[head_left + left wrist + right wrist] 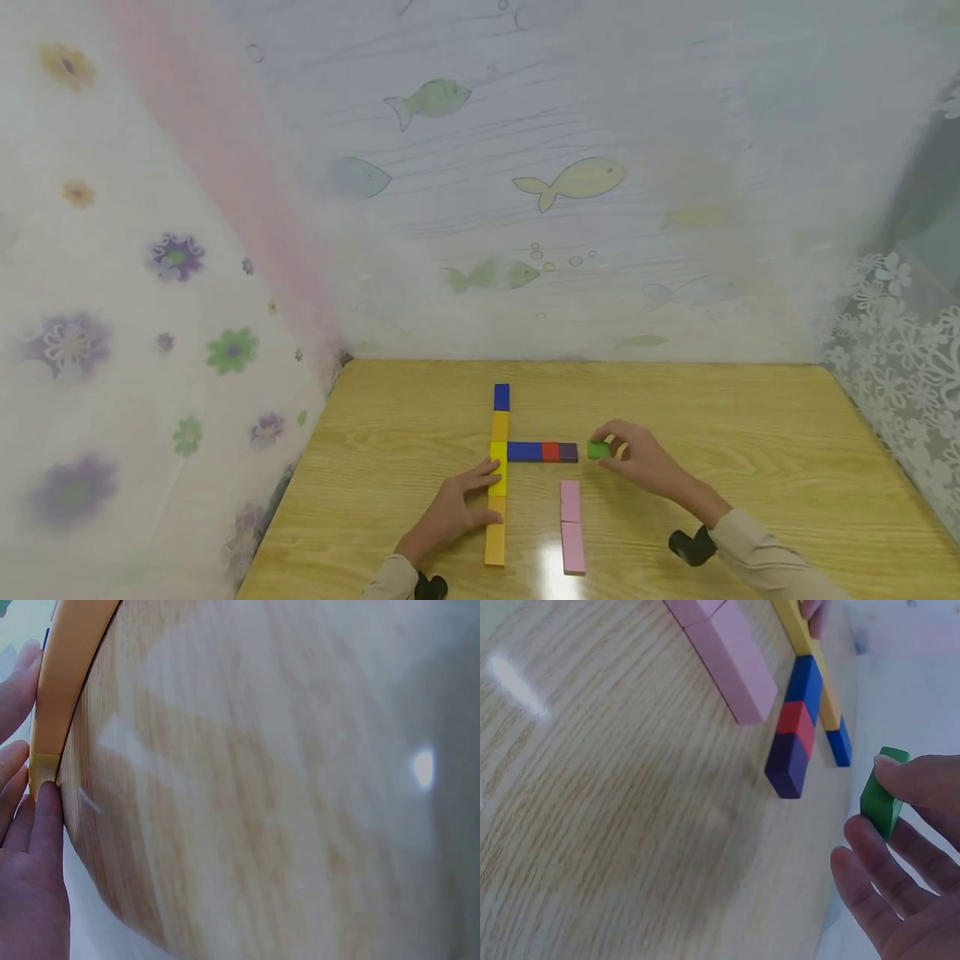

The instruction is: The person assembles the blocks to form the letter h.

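Between the thumb and fingers of my right hand (637, 458) is a green block (883, 796), held just right of the purple block (568, 452). That purple block ends a short row with a red block (551, 452) and a blue block (524, 452). The row meets the side of a long column at its yellow block (498, 475). My left hand (453, 508) rests its straight fingertips on the yellow block, with the thumb at the orange block (495, 546) below. Farther up the column are another orange block (500, 426) and a blue end block (502, 397).
Two pink blocks (572, 546) lie end to end to the right of the column's lower part. The wooden table (405, 408) has its far edge against a wall covering (570, 317) printed with fish. A flowered sheet (135, 383) hangs on the left.
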Available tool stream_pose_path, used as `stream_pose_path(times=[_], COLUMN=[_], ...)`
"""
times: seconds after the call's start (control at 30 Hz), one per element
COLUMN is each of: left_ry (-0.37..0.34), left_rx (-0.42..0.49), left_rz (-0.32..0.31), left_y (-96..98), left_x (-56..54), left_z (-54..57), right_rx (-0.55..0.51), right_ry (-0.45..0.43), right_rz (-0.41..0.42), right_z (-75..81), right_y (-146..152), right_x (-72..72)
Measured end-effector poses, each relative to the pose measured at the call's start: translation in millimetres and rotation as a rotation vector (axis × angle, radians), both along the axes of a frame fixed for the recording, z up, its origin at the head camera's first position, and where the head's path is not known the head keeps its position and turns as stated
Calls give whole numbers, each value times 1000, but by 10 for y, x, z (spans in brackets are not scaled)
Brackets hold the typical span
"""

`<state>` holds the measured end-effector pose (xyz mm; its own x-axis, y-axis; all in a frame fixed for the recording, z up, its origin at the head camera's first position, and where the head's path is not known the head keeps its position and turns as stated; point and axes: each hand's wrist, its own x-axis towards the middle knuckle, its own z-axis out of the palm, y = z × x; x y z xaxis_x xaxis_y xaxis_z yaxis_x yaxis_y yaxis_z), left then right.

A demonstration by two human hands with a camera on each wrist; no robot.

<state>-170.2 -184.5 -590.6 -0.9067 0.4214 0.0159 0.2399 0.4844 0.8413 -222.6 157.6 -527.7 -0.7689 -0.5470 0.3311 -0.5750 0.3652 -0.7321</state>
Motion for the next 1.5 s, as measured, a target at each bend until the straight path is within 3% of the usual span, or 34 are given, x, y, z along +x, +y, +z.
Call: stream_pose_path(times=[0.33, 0.87, 1.1, 1.5], left_ry=[1, 34, -21, -8], left_rx=[6, 12, 6, 9], left_rz=[-3, -5, 10, 9], left_y=[7, -5, -6, -7], left_x=[10, 12, 24, 15], left_z=[12, -13, -20, -22], right_rx=[16, -29, -12, -29], right_ry=[-66, -49, -76, -70], right_rz=[-13, -8, -39, -20], right_z=[-78, -273, -323, -355], right_y=[-91, -227, -252, -290], right_x=[11, 29, 29, 41])
